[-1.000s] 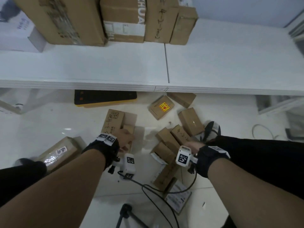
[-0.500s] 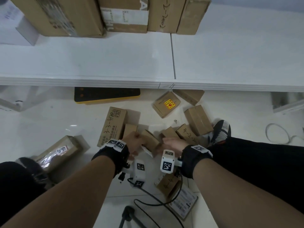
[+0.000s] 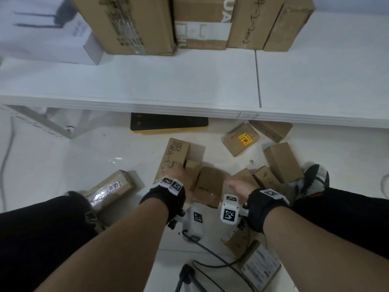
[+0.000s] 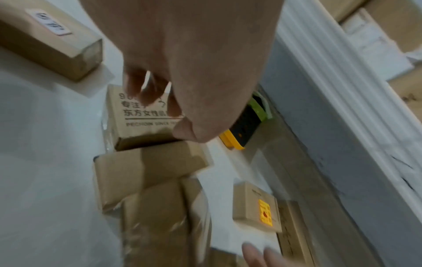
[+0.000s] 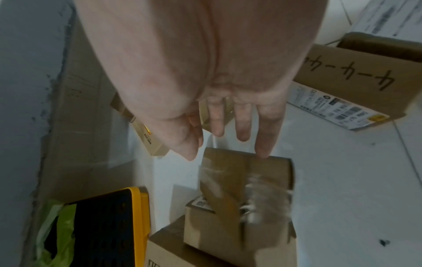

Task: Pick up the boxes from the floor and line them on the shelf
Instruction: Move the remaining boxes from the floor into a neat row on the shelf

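Several brown cardboard boxes lie on the white floor below a white shelf [image 3: 189,85]. My left hand [image 3: 177,171] curls its fingers over the end of a long printed box [image 3: 174,152] [image 4: 137,124], thumb at its near edge, next to a small box [image 3: 192,167] [image 4: 148,166]. A tape-wrapped box [image 3: 210,186] [image 5: 246,184] leans against that small box. My right hand [image 3: 235,184] [image 5: 228,142] hovers at it with straight fingers, the little fingertip touching its top edge. Larger boxes [image 3: 202,22] stand in a row at the back of the shelf.
A black-and-yellow case [image 3: 168,124] lies under the shelf edge. A box with a yellow-red sticker [image 3: 241,142] and more boxes [image 3: 282,161] lie to the right by my shoe [image 3: 313,180]. A taped box [image 3: 109,186] lies left. Cables [image 3: 210,256] run by my feet.
The tape-wrapped box came left from the right-hand pile and now leans against the small box. My right hand has let go of it and straightened its fingers. My left hand shifted onto the long box.
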{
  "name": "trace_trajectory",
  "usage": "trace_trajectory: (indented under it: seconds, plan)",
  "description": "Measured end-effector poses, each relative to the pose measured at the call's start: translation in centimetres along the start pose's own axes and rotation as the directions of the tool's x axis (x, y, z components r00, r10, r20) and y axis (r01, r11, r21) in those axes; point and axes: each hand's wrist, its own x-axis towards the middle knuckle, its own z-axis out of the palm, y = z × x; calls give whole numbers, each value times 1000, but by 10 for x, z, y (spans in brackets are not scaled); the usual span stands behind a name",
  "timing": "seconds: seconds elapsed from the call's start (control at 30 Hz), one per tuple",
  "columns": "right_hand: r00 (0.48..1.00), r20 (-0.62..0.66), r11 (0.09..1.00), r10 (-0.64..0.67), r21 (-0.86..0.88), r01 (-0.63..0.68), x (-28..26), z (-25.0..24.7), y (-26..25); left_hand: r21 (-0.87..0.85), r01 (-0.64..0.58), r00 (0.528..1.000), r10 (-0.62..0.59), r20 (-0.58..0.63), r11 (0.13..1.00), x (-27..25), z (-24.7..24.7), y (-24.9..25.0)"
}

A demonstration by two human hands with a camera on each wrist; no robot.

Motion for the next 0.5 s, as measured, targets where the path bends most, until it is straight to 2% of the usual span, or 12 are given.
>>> trace_trajectory:
  seconds: [0.07, 0.13, 0.23, 0.3, 0.5]
  plan:
    - [1000, -17, 999, 12, 30, -12, 2, 3, 1, -81, 158, 981, -166, -97, 984, 5, -3, -16]
    - [1000, -12, 995, 20, 98, -19, 2, 6, 1, -157, 214, 970, -228, -79, 964, 13, -4, -33]
    - [999, -5, 971, 48, 234, -45, 9, 10, 4, -158, 188, 982, -184, 41, 969, 23, -5, -46]
    - [997, 17, 925, 81, 370, -82, 12, 11, 5, -163, 164, 986, -157, 52, 973, 29, -1, -46]
    - [990, -12, 934, 138, 335, -126, 24, 16, 4, -275, 177, 984, -180, 12, 945, 41, 11, -42]
